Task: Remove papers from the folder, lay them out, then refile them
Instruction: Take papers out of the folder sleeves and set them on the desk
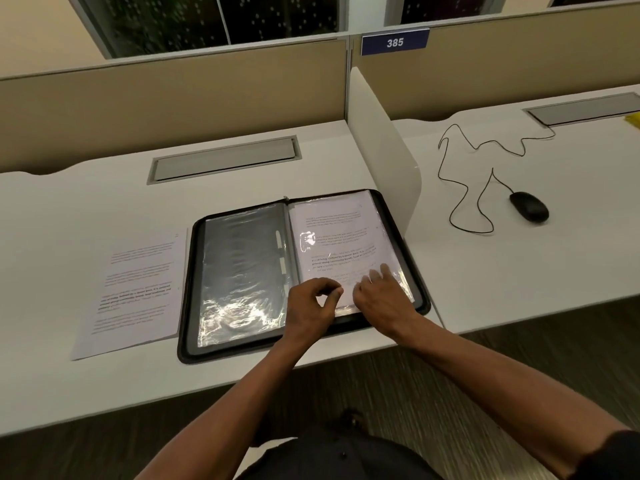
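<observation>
white counter [104, 209], open folder [420, 303] under both hands, left hand [313, 303] pinching sleeve edge, right hand [382, 294] spread flat on sleeved paper [341, 244], loose paper [135, 289] left of the hands, beige partition [173, 98] beyond

The only text that reads clearly is the white number "385" on a blue plate [394, 42], fixed to the top edge of the partition at about one o'clock from the open folder [304, 271]. The printed sheet [343, 251] under the folder's right plastic sleeve and the loose sheet [135, 289] lying on the bench at nine o'clock from the folder both carry paragraphs of print, some lines bold, but too blurred to make out.
</observation>
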Motion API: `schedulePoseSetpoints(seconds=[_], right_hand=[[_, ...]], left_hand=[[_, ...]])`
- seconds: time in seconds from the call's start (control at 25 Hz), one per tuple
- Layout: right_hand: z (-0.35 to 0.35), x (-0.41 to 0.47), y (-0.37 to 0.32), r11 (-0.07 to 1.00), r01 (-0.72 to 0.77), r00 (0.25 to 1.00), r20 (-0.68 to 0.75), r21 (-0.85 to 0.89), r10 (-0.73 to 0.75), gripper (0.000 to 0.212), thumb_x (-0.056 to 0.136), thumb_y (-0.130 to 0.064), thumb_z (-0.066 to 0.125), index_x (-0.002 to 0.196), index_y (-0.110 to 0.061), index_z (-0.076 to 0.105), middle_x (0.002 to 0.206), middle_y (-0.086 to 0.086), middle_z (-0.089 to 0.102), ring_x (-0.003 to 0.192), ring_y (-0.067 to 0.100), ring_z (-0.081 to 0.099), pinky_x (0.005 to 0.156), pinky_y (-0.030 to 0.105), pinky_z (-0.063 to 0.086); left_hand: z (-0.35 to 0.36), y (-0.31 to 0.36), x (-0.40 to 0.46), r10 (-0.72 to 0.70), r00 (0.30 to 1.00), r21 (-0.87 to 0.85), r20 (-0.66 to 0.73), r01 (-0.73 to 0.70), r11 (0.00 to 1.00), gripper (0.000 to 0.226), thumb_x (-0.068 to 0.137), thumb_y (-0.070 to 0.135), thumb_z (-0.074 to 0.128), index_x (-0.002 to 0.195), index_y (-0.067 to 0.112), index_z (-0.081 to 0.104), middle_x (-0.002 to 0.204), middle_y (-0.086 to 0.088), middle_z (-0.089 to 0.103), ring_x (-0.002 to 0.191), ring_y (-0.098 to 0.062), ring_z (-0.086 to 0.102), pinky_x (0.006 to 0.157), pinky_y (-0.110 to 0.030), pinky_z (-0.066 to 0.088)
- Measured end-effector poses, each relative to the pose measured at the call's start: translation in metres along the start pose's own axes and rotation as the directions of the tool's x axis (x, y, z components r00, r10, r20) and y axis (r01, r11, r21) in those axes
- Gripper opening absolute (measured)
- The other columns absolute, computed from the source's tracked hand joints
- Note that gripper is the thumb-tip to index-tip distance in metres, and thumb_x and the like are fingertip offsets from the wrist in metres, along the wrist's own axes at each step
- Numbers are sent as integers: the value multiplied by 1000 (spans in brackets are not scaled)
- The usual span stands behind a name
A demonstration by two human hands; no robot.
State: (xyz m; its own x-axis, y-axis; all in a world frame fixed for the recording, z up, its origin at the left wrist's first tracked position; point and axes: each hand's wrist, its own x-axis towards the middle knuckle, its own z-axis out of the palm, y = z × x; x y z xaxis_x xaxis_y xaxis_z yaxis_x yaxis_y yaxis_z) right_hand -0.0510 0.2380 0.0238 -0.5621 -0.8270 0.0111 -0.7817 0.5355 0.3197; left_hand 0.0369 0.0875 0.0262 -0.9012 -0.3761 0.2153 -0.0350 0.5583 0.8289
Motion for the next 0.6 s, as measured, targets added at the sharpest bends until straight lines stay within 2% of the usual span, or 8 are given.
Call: schedulePoseSetpoints(seconds=[0.04, 0.12, 0.2, 0.28, 0.36, 0.44, 0.52, 0.6], right_hand=[[-1, -3, 2, 999, 27, 998, -57, 27, -26, 19, 77, -8, 80, 93, -1, 70, 75, 17, 68, 77, 35, 64, 93, 53, 50], [-1, -13, 1, 994, 82, 989, -130, 75, -72, 21, 67, -7, 86, 72, -5, 67, 66, 14, 66, 65, 32, 62, 75, 45, 55], [0, -23, 0, 986, 137, 980, -161, 98, -120, 25, 62, -8, 89, 66, -8, 65, 61, 11, 63, 57, 27, 59, 60, 37, 51], [-1, -37, -2, 973, 177, 968, -207, 149, -144, 25, 62, -9, 88, 65, -11, 64, 59, 8, 59, 52, 22, 55, 52, 33, 46], [4, -58, -8, 957, 169, 958, -269, 234, -103, 22, 62, -6, 81, 65, -14, 61, 59, 4, 57, 52, 20, 53, 51, 31, 42], [8, -85, -16, 924, 98, 962, -274, 370, 8, 25, 60, -4, 81, 67, -17, 61, 63, 1, 59, 56, 18, 53, 51, 30, 42], [13, -109, -25, 849, 1, 963, -230, 529, 142, 31, 53, -3, 85, 73, -19, 67, 74, -3, 64, 67, 15, 58, 55, 29, 48], [16, -128, -31, 707, -54, 960, -159, 706, 233, 34, 54, -8, 85, 81, -23, 70, 89, -9, 65, 87, 10, 59, 68, 30, 55]], left_hand=[[-1, -1, -1, -7, 1000, -1, 6, 7, 1000, 3, 86, 17, 75, 90, 16, 76, 85, 14, 71, 83, 1, 65, 75, -8, 48], [-3, -5, -3, -23, 999, 5, 26, 23, 1000, 8, 86, 20, 75, 94, 17, 77, 90, 14, 73, 86, 1, 66, 77, -10, 50], [-5, -8, -9, -52, 998, 10, 37, 51, 999, 13, 87, 23, 75, 100, 20, 76, 97, 16, 72, 92, 4, 65, 80, -14, 52], [-10, -10, -18, -76, 997, 24, -6, 76, 997, 14, 88, 25, 74, 102, 23, 75, 101, 20, 70, 95, 5, 63, 82, -16, 52], [-14, -15, -32, -141, 986, 41, -92, 145, 989, 14, 88, 26, 73, 102, 28, 72, 103, 20, 67, 97, 0, 62, 82, -25, 55], [-19, -13, -53, -291, 947, 12, -136, 295, 955, 19, 87, 29, 74, 104, 31, 68, 105, 18, 61, 97, -5, 62, 80, -30, 58], [-23, -6, -74, -444, 888, 0, -117, 448, 894, 29, 84, 31, 76, 110, 32, 64, 109, 14, 58, 98, -7, 61, 83, -29, 55], [-25, 3, -89, -610, 792, -68, -20, 608, 791, 37, 84, 29, 77, 117, 32, 60, 113, 11, 58, 96, -7, 62, 81, -28, 56]])
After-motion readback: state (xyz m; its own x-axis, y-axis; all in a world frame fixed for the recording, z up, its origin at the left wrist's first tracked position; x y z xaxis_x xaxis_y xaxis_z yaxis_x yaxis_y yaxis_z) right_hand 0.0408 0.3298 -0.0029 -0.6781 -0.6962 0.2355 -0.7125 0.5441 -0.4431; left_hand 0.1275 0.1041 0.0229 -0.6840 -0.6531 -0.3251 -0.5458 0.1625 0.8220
